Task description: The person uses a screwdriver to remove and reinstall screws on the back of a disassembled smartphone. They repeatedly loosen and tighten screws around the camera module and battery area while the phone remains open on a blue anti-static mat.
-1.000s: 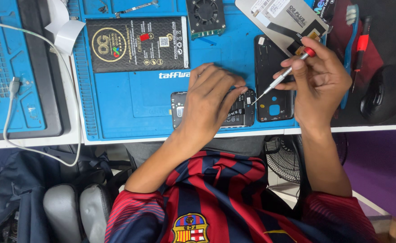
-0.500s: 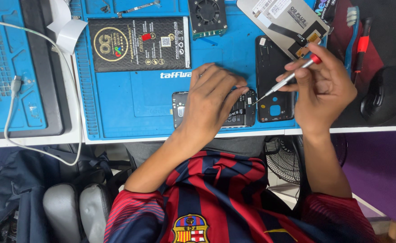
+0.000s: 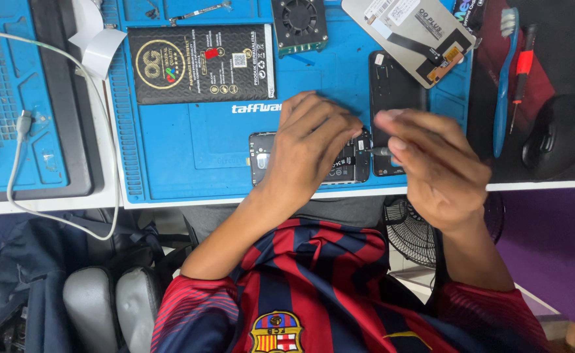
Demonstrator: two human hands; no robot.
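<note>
Closest to the camera is the striped red-and-blue jersey (image 3: 313, 287), with a small fan (image 3: 425, 229) tucked under the table edge on the right side.

Just past that, the opened phone (image 3: 300, 163) lies flat at the near edge of the blue work mat (image 3: 176, 150), insides facing up, long axis running left to right across the mat. The left hand (image 3: 313, 147) is pressed down flat on top of it, fingers spread over the middle, so it's pinning the phone rather than gripping anything. The phone's left end with the camera area sticks out past the wrist, and the right end pokes out from under the fingertips.

The right hand (image 3: 431, 163) sits just beside that right end, fingers curled closed around a thin screwdriver (image 3: 379, 151). Only the metal tip shows; the handle is hidden in the hand. The tip points left, roughly along the phone's long axis, right at the exposed right end, so the right hand is the nearer one to the spot being worked.

Farther back: a black back cover (image 3: 395, 85) just behind the right hand, a flat black box (image 3: 202, 62), a small square fan (image 3: 299, 23), a replacement screen (image 3: 408, 36), a blue toothbrush (image 3: 505, 78), a red-and-black screwdriver (image 3: 522, 72), and a black mouse (image 3: 552, 134) far right. A white cable (image 3: 58, 59) loops on the left.
</note>
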